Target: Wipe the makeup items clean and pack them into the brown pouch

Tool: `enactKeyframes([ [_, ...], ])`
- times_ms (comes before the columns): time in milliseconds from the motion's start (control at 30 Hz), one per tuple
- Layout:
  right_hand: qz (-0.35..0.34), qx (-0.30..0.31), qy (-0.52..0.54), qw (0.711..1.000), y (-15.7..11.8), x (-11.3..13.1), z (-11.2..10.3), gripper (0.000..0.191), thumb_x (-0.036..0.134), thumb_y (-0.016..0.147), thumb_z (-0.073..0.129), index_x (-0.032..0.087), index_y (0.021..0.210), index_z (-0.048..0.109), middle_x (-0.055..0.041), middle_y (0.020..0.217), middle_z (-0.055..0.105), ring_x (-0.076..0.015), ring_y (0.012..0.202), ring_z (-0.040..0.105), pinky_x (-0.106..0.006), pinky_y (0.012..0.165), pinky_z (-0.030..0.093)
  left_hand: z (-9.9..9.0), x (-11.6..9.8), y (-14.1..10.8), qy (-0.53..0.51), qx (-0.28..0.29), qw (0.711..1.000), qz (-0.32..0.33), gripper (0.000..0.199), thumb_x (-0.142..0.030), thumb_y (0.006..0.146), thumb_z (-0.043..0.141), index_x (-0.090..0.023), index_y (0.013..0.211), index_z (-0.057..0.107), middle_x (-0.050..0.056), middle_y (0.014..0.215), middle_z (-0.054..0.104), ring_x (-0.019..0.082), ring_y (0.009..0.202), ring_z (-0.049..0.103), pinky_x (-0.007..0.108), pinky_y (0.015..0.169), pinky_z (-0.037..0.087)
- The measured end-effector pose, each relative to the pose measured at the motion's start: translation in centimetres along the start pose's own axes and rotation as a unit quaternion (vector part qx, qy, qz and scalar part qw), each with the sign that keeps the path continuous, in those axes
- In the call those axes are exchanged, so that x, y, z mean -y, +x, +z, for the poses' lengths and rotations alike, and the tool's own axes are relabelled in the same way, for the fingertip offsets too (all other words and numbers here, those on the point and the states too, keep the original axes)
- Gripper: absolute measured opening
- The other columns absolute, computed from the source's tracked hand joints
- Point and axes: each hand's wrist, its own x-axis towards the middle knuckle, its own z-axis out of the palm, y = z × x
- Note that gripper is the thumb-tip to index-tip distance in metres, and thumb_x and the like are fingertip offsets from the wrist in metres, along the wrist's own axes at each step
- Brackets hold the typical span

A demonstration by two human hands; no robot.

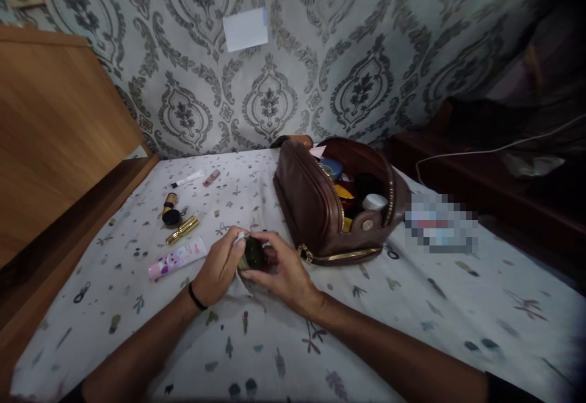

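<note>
A dark green rounded container is between my two hands, above the patterned white cloth. My right hand is wrapped round its right side, thumb below and fingers above. My left hand, with a black band at the wrist, pinches a bit of white material against the container's left side. To the right stands an open brown bag holding several items, among them a white-lidded jar and a blue round item.
Left of my hands lie a pink-and-white tube, a gold tube, a black-and-gold item, a thin white tube and a small pink item. A wooden panel borders the left side; a patterned wall rises behind.
</note>
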Motion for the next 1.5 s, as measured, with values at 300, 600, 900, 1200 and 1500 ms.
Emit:
enactKeyframes([
  [300, 0.009, 0.023, 0.025, 0.999, 0.0, 0.2, 0.1, 0.058, 0.036, 0.067, 0.088, 0.026, 0.119, 0.063, -0.0062, 0.111, 0.065, -0.0236, 0.103, 0.062, -0.037, 0.090, 0.051, -0.3, -0.7, 0.3, 0.002, -0.042, 0.999, -0.020, 0.044, -0.052, 0.103, 0.027, -0.024, 0.071, 0.038, -0.005, 0.061, 0.041, 0.014, 0.057, 0.041, 0.029, 0.057, 0.034],
  [600, 0.069, 0.029, -0.026, 0.997, -0.3, 0.7, 0.2, 0.053, 0.038, 0.065, 0.087, 0.024, 0.105, 0.055, 0.0003, 0.084, 0.063, -0.0177, 0.078, 0.060, -0.028, 0.067, 0.047, -0.3, -0.4, 0.0, 0.045, -0.062, 0.997, -0.019, 0.039, -0.047, 0.103, 0.032, -0.023, 0.077, 0.047, -0.004, 0.062, 0.044, 0.014, 0.058, 0.045, 0.029, 0.059, 0.036],
  [900, 0.097, -0.005, 0.047, 0.994, 0.5, 0.6, 0.2, 0.046, 0.035, 0.065, 0.085, 0.023, 0.097, 0.054, 0.0009, 0.085, 0.062, -0.0158, 0.078, 0.059, -0.027, 0.068, 0.046, -0.6, -0.4, -0.3, 0.005, -0.083, 0.996, 0.043, 0.045, -0.043, 0.104, 0.031, -0.020, 0.134, 0.055, 0.010, 0.118, 0.059, 0.024, 0.115, 0.055, 0.041, 0.102, 0.043],
  [1200, 0.147, -0.032, 0.180, 0.972, 1.2, 0.2, 0.1, 0.052, 0.030, 0.059, 0.086, 0.023, 0.098, 0.052, 0.0000, 0.094, 0.064, -0.0148, 0.081, 0.063, -0.026, 0.070, 0.052, -0.6, 0.4, -0.2, -0.033, 0.023, 0.998, 0.047, 0.050, -0.014, 0.093, 0.041, -0.019, 0.142, 0.045, 0.012, 0.139, 0.057, 0.024, 0.126, 0.055, 0.039, 0.107, 0.044],
  [1500, 0.151, -0.034, 0.178, 0.972, 1.1, 0.4, 0.1, 0.054, 0.033, 0.059, 0.087, 0.023, 0.099, 0.052, -0.0013, 0.098, 0.065, -0.0151, 0.081, 0.064, -0.027, 0.072, 0.053, -1.0, 1.4, 0.4, 0.006, -0.041, 0.999, -0.004, 0.036, -0.033, 0.101, 0.040, -0.018, 0.123, 0.064, 0.005, 0.107, 0.075, 0.019, 0.092, 0.069, 0.029, 0.081, 0.052],
])
